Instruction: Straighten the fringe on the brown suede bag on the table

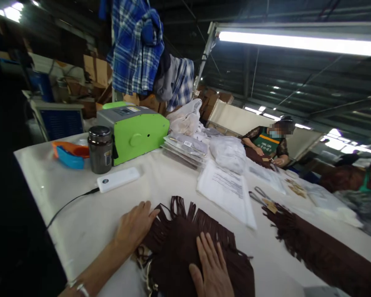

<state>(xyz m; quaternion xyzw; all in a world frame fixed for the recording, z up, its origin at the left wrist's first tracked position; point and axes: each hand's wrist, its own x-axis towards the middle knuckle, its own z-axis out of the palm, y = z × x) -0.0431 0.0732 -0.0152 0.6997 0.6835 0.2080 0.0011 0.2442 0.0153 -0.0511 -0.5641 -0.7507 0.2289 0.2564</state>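
Observation:
A dark brown fringed bag [176, 251] lies on the white-covered table in front of me, its fringe strips fanned along the far edge. Metal hardware [149, 274], looking like a chain or clasp, shows at its near left side. My left hand [132, 227] is at the bag's left corner, fingers bent and thumb against the fringe, apparently pinching it; the fingertips are partly hidden. Flat on the brown material rests my right hand [213, 266], its fingers stretched out and the thumb apart. To the right lies a stack of brown fringed pieces [324, 249] with a tan tag [270, 205].
Beyond the bag are printed white sheets [224, 192], scissors [258, 196], packed plastic bags [185, 148] and a white power bank [119, 180] with a cable. A dark flask [100, 150], blue tape dispenser [69, 157] and green machine [136, 134] stand left. A co-worker [270, 142] handles brown material opposite.

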